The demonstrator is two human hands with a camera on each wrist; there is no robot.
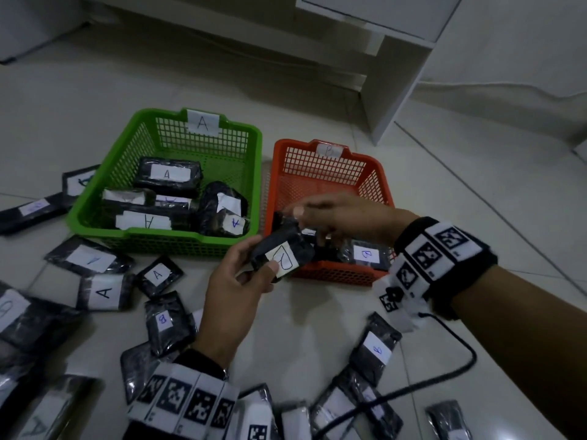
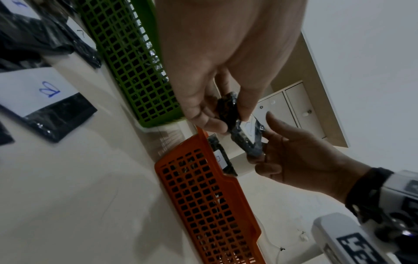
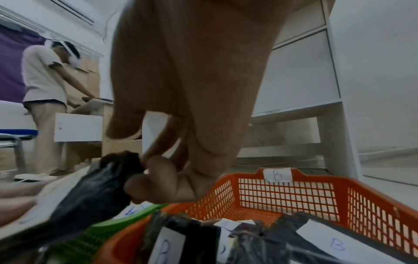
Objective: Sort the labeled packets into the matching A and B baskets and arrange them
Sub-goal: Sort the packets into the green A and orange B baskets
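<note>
A black packet with a white "B" label [image 1: 283, 253] hangs over the front left corner of the orange basket B [image 1: 374, 185]. My left hand [image 1: 260, 258] grips its near end, thumb on the label. My right hand [image 1: 298, 215] pinches its far end from above. In the left wrist view the packet [image 2: 245, 138] sits between the left hand [image 2: 228, 116] and the right hand [image 2: 263, 142]. In the right wrist view the right hand's fingers [image 3: 149, 171] curl on the packet's [image 3: 90, 192] tip. The orange basket [image 3: 294, 192] holds several B packets [image 1: 368, 254]. The green basket A [image 1: 95, 198] holds several A packets [image 1: 168, 174].
Many loose packets marked A [image 1: 103, 292] or B [image 1: 163, 319] lie on the tiled floor at left and along the front. A black cable [image 1: 457, 366] curves across the floor at right. A white cabinet [image 1: 397, 68] stands behind the baskets. Another person [image 3: 45, 89] stands far off.
</note>
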